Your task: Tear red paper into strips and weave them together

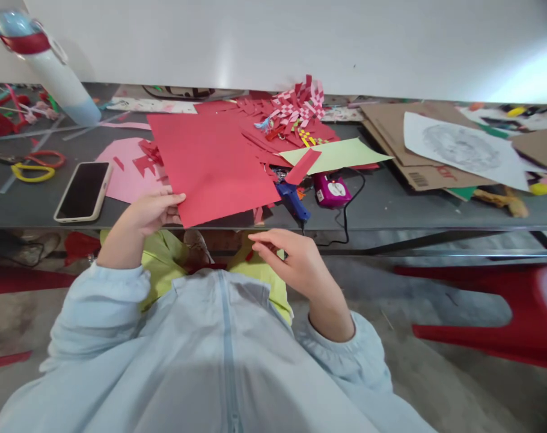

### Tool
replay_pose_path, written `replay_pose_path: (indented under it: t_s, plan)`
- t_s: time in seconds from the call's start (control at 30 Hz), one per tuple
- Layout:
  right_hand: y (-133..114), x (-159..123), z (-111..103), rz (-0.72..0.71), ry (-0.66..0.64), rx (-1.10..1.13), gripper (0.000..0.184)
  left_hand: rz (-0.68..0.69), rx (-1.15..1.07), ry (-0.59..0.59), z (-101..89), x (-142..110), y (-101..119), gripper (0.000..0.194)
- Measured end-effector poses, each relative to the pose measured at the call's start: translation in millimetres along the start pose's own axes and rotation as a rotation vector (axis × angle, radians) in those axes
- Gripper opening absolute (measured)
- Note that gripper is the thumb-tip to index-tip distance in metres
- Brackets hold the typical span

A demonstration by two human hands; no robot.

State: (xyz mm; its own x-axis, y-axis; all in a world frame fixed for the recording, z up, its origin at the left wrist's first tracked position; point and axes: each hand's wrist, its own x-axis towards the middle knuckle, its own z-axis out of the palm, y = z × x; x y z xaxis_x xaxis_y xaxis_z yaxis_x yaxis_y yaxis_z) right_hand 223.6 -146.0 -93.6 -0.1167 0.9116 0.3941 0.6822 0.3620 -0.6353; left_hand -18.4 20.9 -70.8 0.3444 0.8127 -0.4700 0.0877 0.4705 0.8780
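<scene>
My left hand (pixel 151 210) pinches a large red paper sheet (pixel 214 171) at its lower left corner, thumb on top and the other fingers partly underneath. The sheet slants over pink paper (pixel 124 156) and red scraps. My right hand (pixel 296 258) hovers just in front of the table edge, above my lap. Its thumb and forefinger are apart, and nothing shows between them. Nearest to it lies a blue glue gun (pixel 294 201), with a red paper strip (pixel 303 167) across its upper end. Beside that is a purple box (pixel 333 191) with a black cord.
A phone (pixel 83 191), scissors (pixel 36 167) and a tilted-looking bottle (pixel 61 75) are at left. Woven paper strips (pixel 300 105) and pale green paper (pixel 341 154) lie behind. Cardboard (pixel 391 135) and a printed sheet (pixel 463 147) are right. A red stool (pixel 481 300) stands below.
</scene>
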Motion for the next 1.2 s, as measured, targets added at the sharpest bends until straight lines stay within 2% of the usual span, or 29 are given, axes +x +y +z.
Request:
replay_pose_path:
  t_s: [0.07, 0.17, 0.27, 0.4, 0.5, 0.63, 0.73, 0.8, 0.83, 0.9, 1.0, 1.07, 1.2]
  plan:
    - [4, 12, 8, -0.076, 0.079, -0.109, 0.017, -0.011, 0.083, 0.0, -3.9, 13, 4, 0.019]
    - [14, 30, 24, -0.138, 0.169, -0.308, 0.018, -0.018, 0.186, 0.03, -6.8, 27, 8, 0.013]
    - [23, 44, 40, -0.176, 0.109, -0.405, 0.02, -0.034, 0.213, 0.062, -7.6, 34, 10, 0.005]
    - [27, 55, 54, -0.179, 0.041, -0.414, 0.019, -0.054, 0.248, 0.036, -6.3, 36, 8, 0.007]
    - [28, 58, 61, -0.179, 0.025, -0.423, 0.026, -0.036, 0.343, 0.033, -5.5, 37, 6, 0.007]
    - [30, 60, 69, -0.198, 0.04, -0.477, 0.03, 0.05, 0.501, 0.114, -11.3, 36, 2, 0.017]
    - [31, 60, 75, -0.195, 0.036, -0.526, 0.026, 0.152, 0.676, 0.234, -19.9, 24, -2, 0.022]
    - [31, 60, 78, -0.199, 0.024, -0.541, 0.024, 0.385, 1.064, 0.382, -23.8, 10, -8, 0.028]
    - [31, 60, 79, -0.206, 0.02, -0.548, 0.022, 0.447, 1.163, 0.406, -24.4, 3, -11, 0.027]
    - [31, 60, 82, -0.224, 0.018, -0.559, 0.02, 0.516, 1.255, 0.369, -23.1, -11, -21, 0.025]
    - [29, 61, 84, -0.229, 0.005, -0.56, 0.019, 0.572, 1.364, 0.242, -17.1, -22, -40, 0.027]
    - [26, 62, 85, -0.221, -0.008, -0.555, 0.02, 0.631, 1.402, 0.229, -12.9, -23, -52, 0.029]
    - [18, 64, 86, -0.17, -0.075, -0.54, 0.026, 0.735, 1.38, 0.285, -8.5, -17, -68, 0.03]
